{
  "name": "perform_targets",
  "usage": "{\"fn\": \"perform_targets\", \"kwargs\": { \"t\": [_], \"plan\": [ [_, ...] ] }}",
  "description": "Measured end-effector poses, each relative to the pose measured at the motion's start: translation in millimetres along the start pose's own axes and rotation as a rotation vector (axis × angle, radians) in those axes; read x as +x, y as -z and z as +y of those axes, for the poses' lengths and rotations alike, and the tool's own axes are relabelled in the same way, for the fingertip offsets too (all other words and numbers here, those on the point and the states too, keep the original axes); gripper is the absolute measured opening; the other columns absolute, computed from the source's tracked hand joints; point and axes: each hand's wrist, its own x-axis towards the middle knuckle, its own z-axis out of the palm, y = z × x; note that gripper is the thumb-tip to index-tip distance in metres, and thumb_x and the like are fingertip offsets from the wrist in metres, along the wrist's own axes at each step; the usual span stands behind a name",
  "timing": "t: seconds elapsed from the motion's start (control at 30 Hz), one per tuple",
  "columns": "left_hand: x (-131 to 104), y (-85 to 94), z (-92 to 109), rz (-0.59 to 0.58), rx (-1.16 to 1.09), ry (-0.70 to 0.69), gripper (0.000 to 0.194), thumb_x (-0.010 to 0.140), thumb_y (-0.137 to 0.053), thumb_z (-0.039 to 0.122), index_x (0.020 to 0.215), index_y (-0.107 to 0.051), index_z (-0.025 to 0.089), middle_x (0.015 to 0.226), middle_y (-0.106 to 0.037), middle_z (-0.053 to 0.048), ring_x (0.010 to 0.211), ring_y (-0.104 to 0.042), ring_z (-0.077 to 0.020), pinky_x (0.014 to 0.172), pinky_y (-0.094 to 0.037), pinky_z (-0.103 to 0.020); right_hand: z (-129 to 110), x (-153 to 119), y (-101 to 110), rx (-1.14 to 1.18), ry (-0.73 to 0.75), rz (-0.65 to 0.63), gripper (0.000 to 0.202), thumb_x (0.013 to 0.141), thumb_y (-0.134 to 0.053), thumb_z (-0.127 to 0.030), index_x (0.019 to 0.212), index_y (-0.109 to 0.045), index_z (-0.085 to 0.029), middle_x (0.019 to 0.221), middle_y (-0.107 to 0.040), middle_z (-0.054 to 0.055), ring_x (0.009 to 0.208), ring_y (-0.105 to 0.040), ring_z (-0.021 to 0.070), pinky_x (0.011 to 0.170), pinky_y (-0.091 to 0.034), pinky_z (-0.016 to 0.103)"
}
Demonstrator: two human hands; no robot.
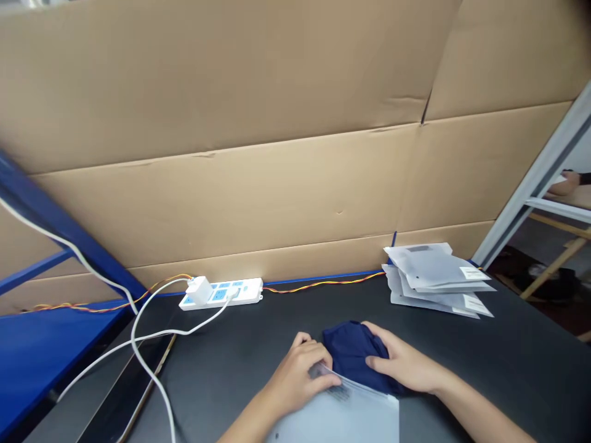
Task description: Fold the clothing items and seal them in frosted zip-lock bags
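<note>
A frosted zip bag lies at the front of the dark table, its zip edge facing away from me. My left hand grips that edge near its left corner, thumb on top and fingers curled. Just beyond the opening sits a folded navy cloth item, its exact kind not clear. Around its right side my right hand is closed, thumb on top and fingers along the far side. The cloth's near edge meets the bag's zip edge; whether any of it is inside I cannot tell.
Several frosted bags with white labels are stacked at the back right. A white power strip with a plugged-in adapter stands at the back, its white cables looping left. Cardboard walls the back. Another person's hand shows at far right.
</note>
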Motion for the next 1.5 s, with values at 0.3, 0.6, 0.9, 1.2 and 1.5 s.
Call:
{"fn": "perform_targets", "kwargs": {
  "t": [0.3,0.6,0.9,1.2,1.5],
  "plan": [
    [2,-5.1,-2,0.08,0.0,-0.028,0.033,0.081,-0.076,0.046,0.074,-0.059,0.019,0.073,-0.062,0.004,0.07,-0.051,-0.0131,0.083,-0.034,-0.032,-7,3,-17,0.143,-0.118,-0.103,0.055,0.072,-0.065,-0.02,0.127,-0.059,-0.02,0.11,-0.069,0.003,0.103,-0.062,0.0234,0.087,-0.049,0.031],
    [-7,7.7,-5,0.034,-0.203,0.043,0.007,0.086,-0.067,0.025,0.085,-0.061,0.022,0.078,-0.065,-0.001,0.089,-0.052,-0.0195,0.082,-0.041,-0.028,-17,-3,-10,0.078,-0.064,-0.333,0.059,0.077,-0.072,-0.028,0.132,-0.05,-0.025,0.114,-0.06,0.001,0.105,-0.056,0.0203,0.091,-0.042,0.029],
    [-7,2.1,-10,0.144,-0.214,0.119,0.016,0.093,-0.059,0.031,0.107,-0.061,0.024,0.073,-0.057,0.001,0.078,-0.051,-0.0178,0.072,-0.039,-0.026,-16,4,-35,-0.004,0.007,-0.216,0.038,0.081,-0.071,-0.034,0.115,-0.06,-0.024,0.101,-0.06,-0.001,0.094,-0.055,0.0195,0.086,-0.042,0.031],
    [-3,2.5,-8,0.21,-0.004,0.159,0.024,0.101,-0.046,0.034,0.088,-0.063,0.022,0.076,-0.061,0.001,0.068,-0.05,-0.0155,0.072,-0.037,-0.029,-11,9,-45,0.222,0.012,-0.019,0.037,0.08,-0.073,-0.036,0.108,-0.052,-0.025,0.108,-0.056,0.0,0.081,-0.056,0.0126,0.075,-0.045,0.026],
    [-1,-0.4,-11,0.315,0.128,0.229,0.026,0.099,-0.048,0.035,0.082,-0.063,0.022,0.072,-0.06,0.001,0.065,-0.051,-0.0164,0.07,-0.036,-0.029,-16,1,-36,0.037,0.103,-0.386,0.086,0.058,-0.088,-0.031,0.137,-0.053,-0.026,0.135,-0.057,0.008,0.12,-0.052,0.0294,0.105,-0.039,0.039]
  ]
}}
